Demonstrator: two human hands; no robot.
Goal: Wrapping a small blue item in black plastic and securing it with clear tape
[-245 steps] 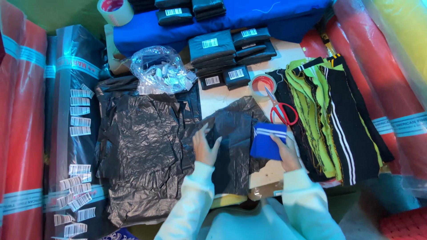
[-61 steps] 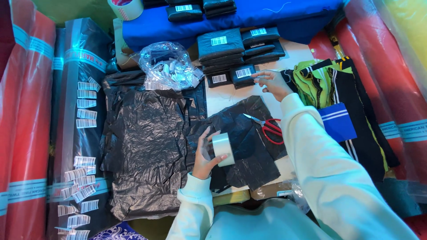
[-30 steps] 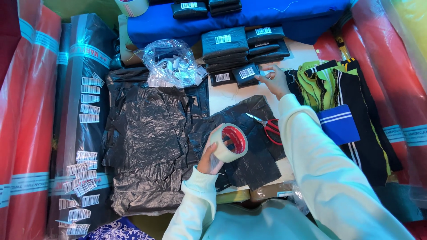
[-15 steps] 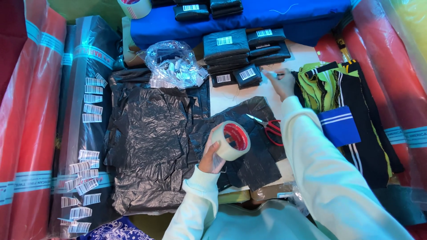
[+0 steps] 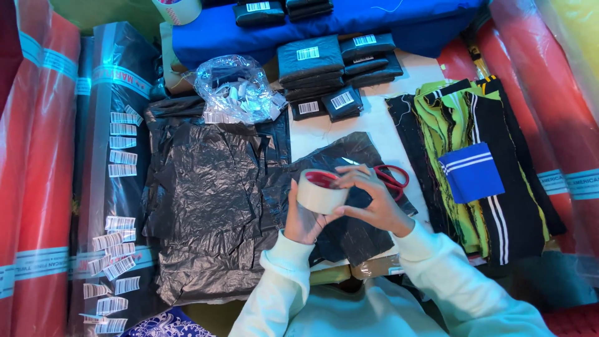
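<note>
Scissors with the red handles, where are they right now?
In the head view, the scissors lie on the black plastic sheet, just beyond the right hand and left of the striped fabric stack.

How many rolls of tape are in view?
2: one tape roll held in both the left hand and right hand; another roll at the top edge, partly cut off.

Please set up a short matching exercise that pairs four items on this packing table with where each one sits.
Things:
1. tape roll
2. red-handled scissors
3. blue striped cloth
4. clear bag of labels

Places:
a. on the green and black fabric pile
b. between the left hand and the right hand
c. above the crumpled black plastic sheets
d. on the black bag, just beyond the right hand

Pairs: 1-b, 2-d, 3-a, 4-c
</note>
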